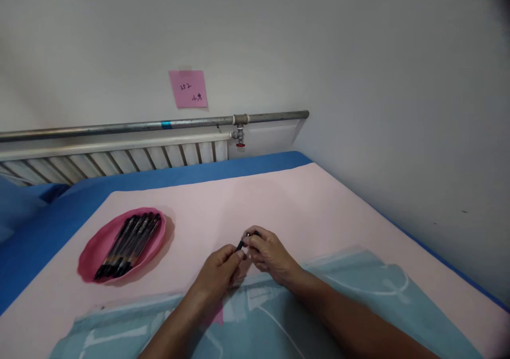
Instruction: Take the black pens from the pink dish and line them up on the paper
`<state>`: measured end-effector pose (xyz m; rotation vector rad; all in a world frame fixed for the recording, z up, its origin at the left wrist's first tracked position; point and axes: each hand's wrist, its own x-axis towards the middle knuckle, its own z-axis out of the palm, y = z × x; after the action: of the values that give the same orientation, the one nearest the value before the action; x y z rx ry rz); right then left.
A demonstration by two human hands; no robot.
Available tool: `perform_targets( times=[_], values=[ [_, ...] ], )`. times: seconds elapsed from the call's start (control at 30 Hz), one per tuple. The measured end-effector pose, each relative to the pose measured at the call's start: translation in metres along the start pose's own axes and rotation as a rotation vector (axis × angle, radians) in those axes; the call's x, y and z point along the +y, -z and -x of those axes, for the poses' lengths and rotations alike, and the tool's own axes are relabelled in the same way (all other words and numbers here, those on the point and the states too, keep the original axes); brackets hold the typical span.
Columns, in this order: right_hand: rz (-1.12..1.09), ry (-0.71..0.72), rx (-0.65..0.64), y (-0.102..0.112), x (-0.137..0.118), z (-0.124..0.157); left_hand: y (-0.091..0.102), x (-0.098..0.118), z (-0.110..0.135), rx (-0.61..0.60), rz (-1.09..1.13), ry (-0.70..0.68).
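My left hand [218, 274] and my right hand [269, 254] meet over the pink sheet [255, 205], both closed in a pinch on one small black pen [244, 241]. Only a short dark piece of it shows between the fingertips. Off to the left a pink oval dish [92, 253] holds several black pens [128, 245] laid side by side.
A light blue patterned cloth [350, 290] covers the near edge under my forearms. Blue bedding [48, 221] borders the pink sheet at the left and back. A radiator [119, 160], a metal pipe [159, 125] and a pink sticky note [188, 88] are on the back wall.
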<state>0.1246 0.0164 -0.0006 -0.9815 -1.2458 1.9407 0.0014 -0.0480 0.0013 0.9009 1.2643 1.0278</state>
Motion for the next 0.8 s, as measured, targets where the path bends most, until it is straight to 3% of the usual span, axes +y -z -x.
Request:
perform_targets(
  times=[0.2, 0.33, 0.43, 0.57, 0.8],
  values=[
    [-0.027, 0.046, 0.11, 0.002, -0.005, -0.004, 0.002, -0.002, 0.001, -0.029, -0.089, 0.005],
    [-0.145, 0.147, 0.352, 0.025, -0.022, -0.014, 0.011, 0.0, 0.002, -0.064, -0.189, 0.039],
    [-0.173, 0.179, 0.421, 0.046, -0.034, -0.02, 0.023, 0.002, 0.0, -0.012, -0.229, 0.046],
    [-0.146, 0.108, 0.354, 0.043, -0.03, -0.02, 0.03, 0.008, -0.002, 0.141, -0.045, 0.07],
    [-0.037, -0.041, 0.142, -0.001, -0.001, -0.012, 0.016, 0.006, -0.003, 0.037, 0.204, 0.118]
  ],
)
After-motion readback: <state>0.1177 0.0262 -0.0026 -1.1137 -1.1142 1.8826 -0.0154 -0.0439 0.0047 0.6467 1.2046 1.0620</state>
